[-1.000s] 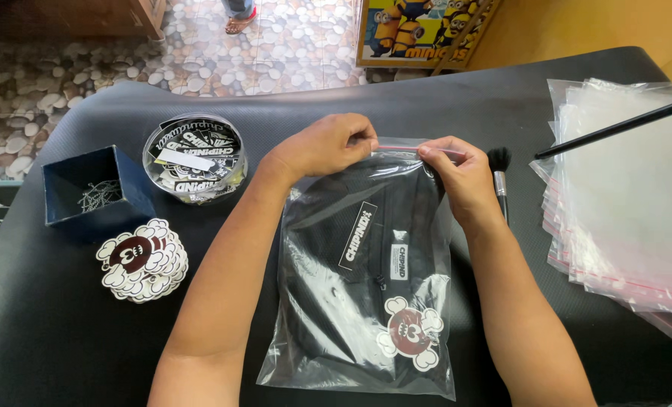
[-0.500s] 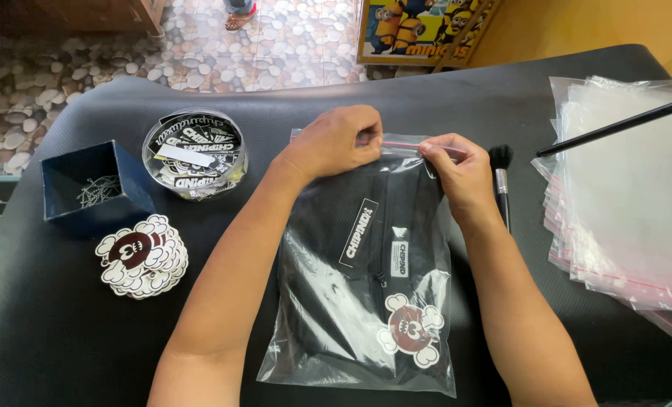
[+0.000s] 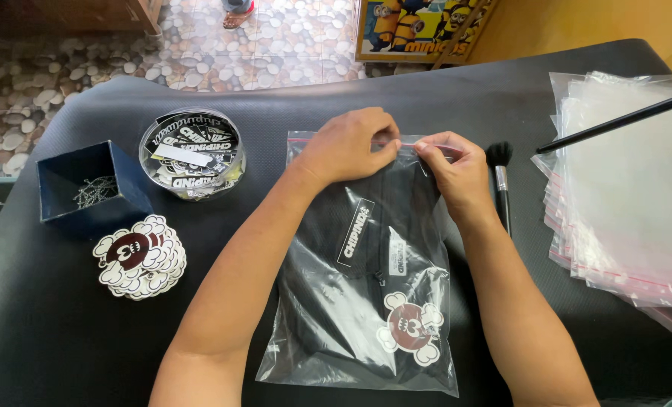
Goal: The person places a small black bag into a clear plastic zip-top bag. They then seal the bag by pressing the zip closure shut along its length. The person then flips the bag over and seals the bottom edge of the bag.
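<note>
Black matting covers the worktop (image 3: 64,339), with a pebble-patterned floor (image 3: 290,38) beyond its far edge. At the middle lies a clear plastic bag (image 3: 336,332) holding a folded black garment (image 3: 351,264) with a white-lettered label and a round dark-red and white sticker (image 3: 411,325) near its lower right corner. The bag lies flat, its red-edged sealing strip (image 3: 407,143) at the far end.

Both hands meet on that strip. The left hand (image 3: 347,145) rests over the bag's top middle, its fingers (image 3: 385,143) curled down and pinching the strip. The right hand (image 3: 456,169) sits just beside it, its fingers (image 3: 426,148) also pinched onto the strip, the fingertips of the two hands close together. Both forearms run down over the bag's sides toward the near edge.

Just right of the right hand lies a small brush (image 3: 499,185) with black bristles and a metal ferrule, its handle pointing toward the person. Further right is a stack of empty clear bags (image 3: 622,203) with red strips, and a thin black rod (image 3: 615,120) crosses above it.

To the left of the bag stands a round clear tub (image 3: 191,162) filled with black-and-white stickers. Beside that is a dark blue square box (image 3: 87,192) with small metal chains inside. In front of the box lies a pile of cloud-shaped stickers (image 3: 141,256) in white and dark red.
</note>
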